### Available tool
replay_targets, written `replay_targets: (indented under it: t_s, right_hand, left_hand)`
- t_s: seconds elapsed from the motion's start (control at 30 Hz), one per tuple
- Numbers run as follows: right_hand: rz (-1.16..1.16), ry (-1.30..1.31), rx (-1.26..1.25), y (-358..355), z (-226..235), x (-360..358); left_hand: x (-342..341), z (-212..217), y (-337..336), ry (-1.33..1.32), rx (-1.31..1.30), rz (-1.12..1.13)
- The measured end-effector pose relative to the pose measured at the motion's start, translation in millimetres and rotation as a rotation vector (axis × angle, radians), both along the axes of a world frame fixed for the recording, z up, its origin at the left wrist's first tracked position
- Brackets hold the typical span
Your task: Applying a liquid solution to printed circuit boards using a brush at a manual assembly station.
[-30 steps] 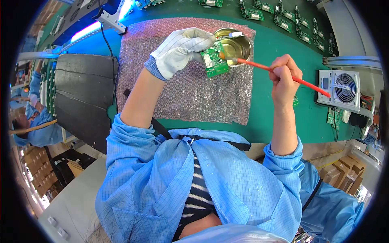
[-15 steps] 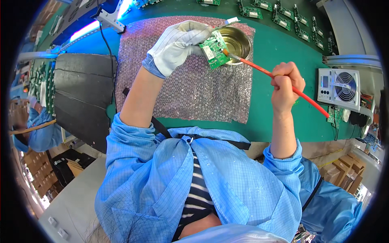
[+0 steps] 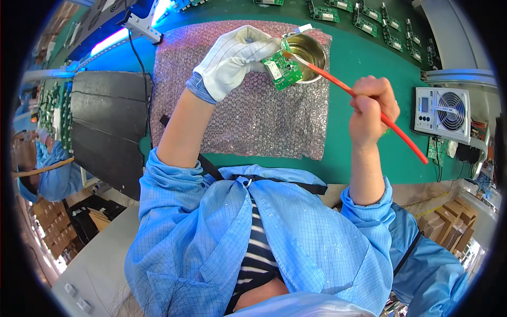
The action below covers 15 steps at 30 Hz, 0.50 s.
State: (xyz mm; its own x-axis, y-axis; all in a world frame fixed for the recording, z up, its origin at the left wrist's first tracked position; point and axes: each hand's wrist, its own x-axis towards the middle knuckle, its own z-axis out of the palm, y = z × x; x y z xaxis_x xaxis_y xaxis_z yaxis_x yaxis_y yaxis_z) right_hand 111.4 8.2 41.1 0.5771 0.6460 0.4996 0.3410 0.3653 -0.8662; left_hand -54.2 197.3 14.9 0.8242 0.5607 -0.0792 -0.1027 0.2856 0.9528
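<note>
Green circuit board [image 3: 282,71] sat near the top centre of the frame, pinched in the closed fingers of the gloved left hand [image 3: 232,61] and tilted over a shallow metal dish [image 3: 309,50]. A red-handled brush [image 3: 364,103], gripped in the bare right hand [image 3: 369,105] at right of centre, touched the board's upper edge with its tip. Brushing the board looked underway; continuing would call for steady strokes over the dish. Pink bubble wrap [image 3: 253,116] covered the green surface [image 3: 359,58] below; a small fan unit [image 3: 442,115] stood at right.

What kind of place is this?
Probably an electronics assembly workshop: a gloved left hand holds a green circuit board, more boards lie in rows on the green bench, and the worker wears a blue smock.
</note>
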Motion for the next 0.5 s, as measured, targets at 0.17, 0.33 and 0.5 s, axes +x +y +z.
replay_targets:
  t_s: [0.17, 0.33, 0.5]
  right_hand:
    - [0.036, -0.276, -0.156, 7.2, 1.0, -10.3]
    - [0.067, -0.241, -0.040, 0.0, 0.6, -4.0]
    - [0.039, -0.292, -0.134, 2.6, -3.0, -7.4]
  left_hand:
    - [-0.3, 4.3, -5.5, -0.017, -0.021, -0.008]
    - [-1.3, 6.9, -5.6, 0.111, 0.080, 0.028]
    - [-0.5, 4.5, -4.3, 0.076, 0.072, -0.023]
